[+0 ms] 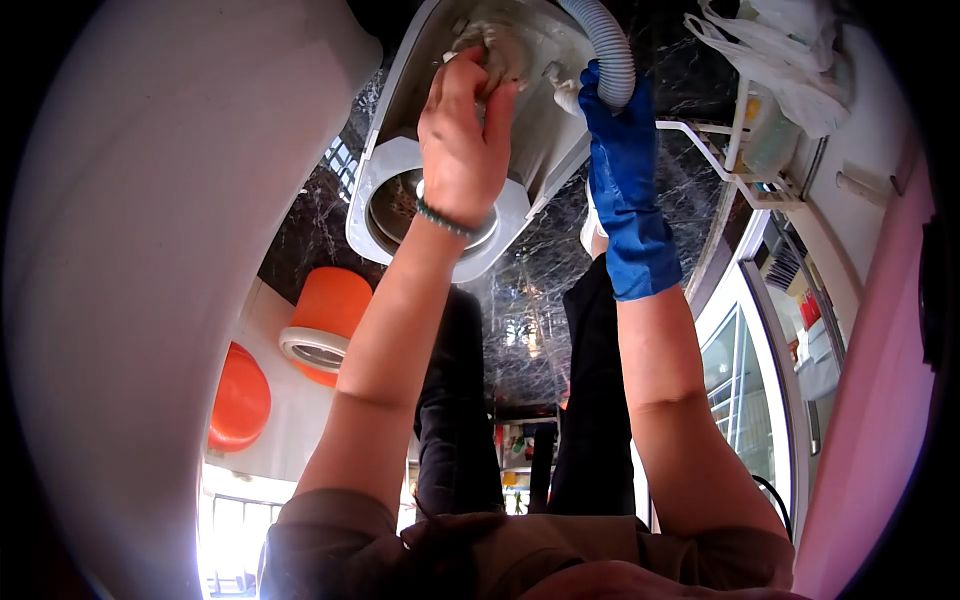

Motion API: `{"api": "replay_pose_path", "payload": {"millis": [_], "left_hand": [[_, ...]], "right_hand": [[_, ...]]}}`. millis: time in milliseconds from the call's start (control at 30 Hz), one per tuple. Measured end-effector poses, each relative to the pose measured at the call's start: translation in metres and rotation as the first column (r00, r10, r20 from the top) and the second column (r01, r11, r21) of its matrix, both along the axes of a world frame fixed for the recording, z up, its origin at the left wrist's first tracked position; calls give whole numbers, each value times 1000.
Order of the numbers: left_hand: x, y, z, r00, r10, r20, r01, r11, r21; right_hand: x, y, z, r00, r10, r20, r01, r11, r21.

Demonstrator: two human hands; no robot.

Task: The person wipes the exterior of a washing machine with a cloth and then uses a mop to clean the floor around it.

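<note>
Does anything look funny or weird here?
Yes: the right hand wears a blue glove, but the left hand, reaching into the dirty-looking grey casing, is bare. Gloves usually come in pairs.

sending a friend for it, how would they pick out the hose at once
At the top of the view is a pale housing with a round opening. By its right edge, the hose curves down to the blue-gloved right hand. Its grey ribs set it apart.
</note>
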State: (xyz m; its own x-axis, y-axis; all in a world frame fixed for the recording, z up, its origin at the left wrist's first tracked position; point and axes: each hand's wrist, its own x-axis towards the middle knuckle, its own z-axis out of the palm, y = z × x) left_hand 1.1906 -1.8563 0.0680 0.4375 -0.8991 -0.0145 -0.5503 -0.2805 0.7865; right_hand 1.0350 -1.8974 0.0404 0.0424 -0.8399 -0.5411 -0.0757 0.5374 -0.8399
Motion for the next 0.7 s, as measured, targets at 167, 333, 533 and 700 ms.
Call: {"api": "replay_pose_path", "payload": {"millis": [167,333,533,700], "left_hand": [[-1,1,-31,857,350,-379,-249,924,290],[-46,38,-122,357,842,-404,-54,451,891],[-71,81,-236,810,232,-539,458,325,827],[-61,33,-156,950,305,71,-234,538,810]], "right_hand": [[4,-7,25,997,-7,74,2,998,67],[-4,-3,17,977,-4,215,-15,996,86],[-5,-6,11,989,25,144,-39,995,92],[2,-13,9,973,-28,230,23,999,24]]}}
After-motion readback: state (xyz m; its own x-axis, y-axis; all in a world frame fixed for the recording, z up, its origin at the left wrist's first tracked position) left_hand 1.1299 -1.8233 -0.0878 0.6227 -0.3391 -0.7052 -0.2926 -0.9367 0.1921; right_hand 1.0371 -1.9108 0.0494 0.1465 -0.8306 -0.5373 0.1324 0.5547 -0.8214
